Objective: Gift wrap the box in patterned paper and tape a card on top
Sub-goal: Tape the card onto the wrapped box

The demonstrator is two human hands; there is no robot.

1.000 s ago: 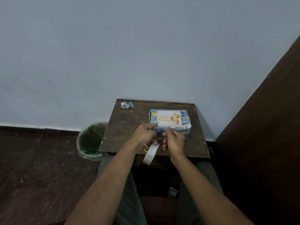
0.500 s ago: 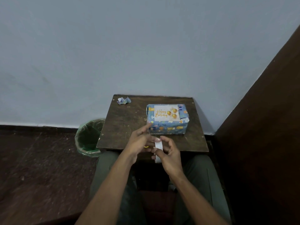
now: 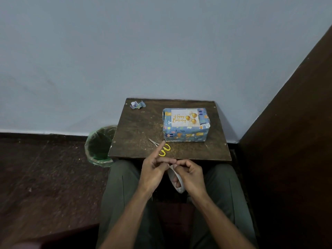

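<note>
The box (image 3: 186,134), wrapped in blue patterned paper, stands on the small dark wooden table (image 3: 136,130) toward its right side. A white "Happy Birthday" card (image 3: 185,117) lies flat on the box top. Both hands are in front of the table's near edge, above my lap. My right hand (image 3: 191,175) holds a roll of clear tape (image 3: 180,189), with fingers through its hole. My left hand (image 3: 153,170) meets the right hand's fingertips and pinches the tape's end, its index finger pointing up. The tape's end itself is hidden between the fingers.
Yellow-handled scissors (image 3: 163,149) lie near the table's front edge, left of the box, partly behind my left index finger. A crumpled scrap of wrapping paper (image 3: 138,105) sits at the back left corner. A green-lined bin (image 3: 99,144) stands left of the table. A dark wall rises at right.
Both hands have drawn back from the box to below the table's front edge with the tape roll. The scissors, covered by the hands before, now show.
</note>
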